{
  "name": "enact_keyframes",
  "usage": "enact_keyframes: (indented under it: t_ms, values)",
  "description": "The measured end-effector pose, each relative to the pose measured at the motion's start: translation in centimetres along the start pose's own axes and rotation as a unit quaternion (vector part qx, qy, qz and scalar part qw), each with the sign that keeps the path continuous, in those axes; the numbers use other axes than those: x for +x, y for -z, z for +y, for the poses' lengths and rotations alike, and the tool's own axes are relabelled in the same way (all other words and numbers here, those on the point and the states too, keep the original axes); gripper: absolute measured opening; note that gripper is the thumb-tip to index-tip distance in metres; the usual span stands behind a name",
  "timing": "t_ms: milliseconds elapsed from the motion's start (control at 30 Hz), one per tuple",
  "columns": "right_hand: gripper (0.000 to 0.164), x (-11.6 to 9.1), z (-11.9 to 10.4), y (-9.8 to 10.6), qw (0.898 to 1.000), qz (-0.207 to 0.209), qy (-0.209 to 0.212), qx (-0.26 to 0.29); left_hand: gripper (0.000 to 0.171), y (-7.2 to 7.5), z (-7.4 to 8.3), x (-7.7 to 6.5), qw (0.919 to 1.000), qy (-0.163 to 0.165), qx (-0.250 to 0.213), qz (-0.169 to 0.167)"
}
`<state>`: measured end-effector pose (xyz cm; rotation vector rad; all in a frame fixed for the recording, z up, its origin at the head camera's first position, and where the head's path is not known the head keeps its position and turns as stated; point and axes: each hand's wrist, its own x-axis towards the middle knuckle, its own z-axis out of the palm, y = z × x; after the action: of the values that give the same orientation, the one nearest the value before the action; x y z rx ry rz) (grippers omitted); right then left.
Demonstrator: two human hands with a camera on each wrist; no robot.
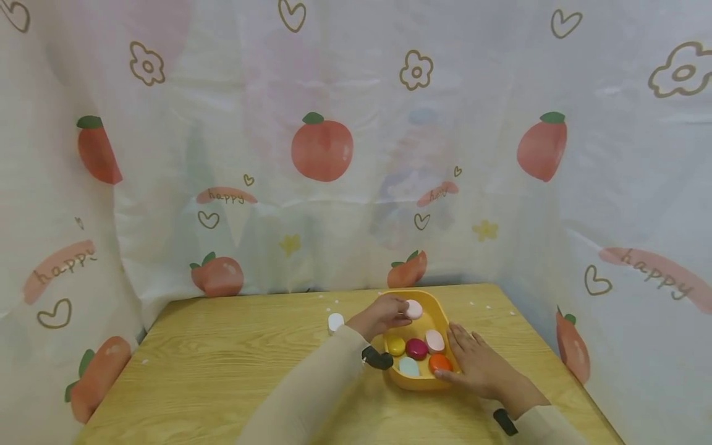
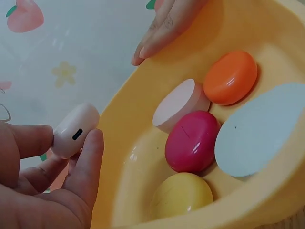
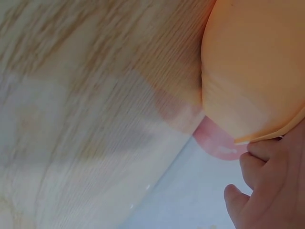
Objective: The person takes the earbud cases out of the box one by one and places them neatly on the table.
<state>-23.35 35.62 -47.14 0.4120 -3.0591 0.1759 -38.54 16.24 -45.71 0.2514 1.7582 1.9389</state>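
Between thumb and fingers, my left hand (image 1: 386, 312) pinches a pale pink pebble-shaped case (image 2: 76, 130) with a small black slot in its edge. It holds the case above the far part of a yellow plastic basin (image 1: 442, 312). Lower in the basin lie similar rounded pieces: yellow (image 1: 395, 345), magenta (image 2: 193, 141), pale pink (image 1: 434, 341), orange (image 2: 231, 77) and pale mint (image 1: 408, 367). My right hand (image 1: 483, 364) rests along the basin's right rim, fingers stretched out and thumb at the near corner. In the right wrist view its fingertips are at the rim.
A white rounded piece (image 1: 336, 322) sits on the wooden table (image 1: 233, 364), left of the basin beside my left wrist. Small white flecks are scattered near the far edge. A fruit-printed curtain (image 1: 356, 228) encloses the table at the back and sides.
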Motion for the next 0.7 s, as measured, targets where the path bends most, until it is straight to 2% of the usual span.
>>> enact_keyframes:
  t_ms: [200, 333, 700]
  values:
    - [0.097, -0.2, 0.4, 0.1, 1.000, -0.005, -0.002, -0.001, 0.031, 0.4, -0.3, -0.3, 0.9993, -0.011, -0.034, -0.013]
    - [0.098, -0.3, 0.3, 0.2, 1.000, -0.012, -0.005, 0.005, 0.034, 0.7, -0.1, -0.8, 0.9991, -0.013, -0.036, -0.020]
    - [0.097, 0.2, -0.1, 0.2, 1.000, -0.007, 0.003, 0.011, 0.032, 3.5, 0.4, -1.6, 0.9987, -0.019, -0.036, -0.029]
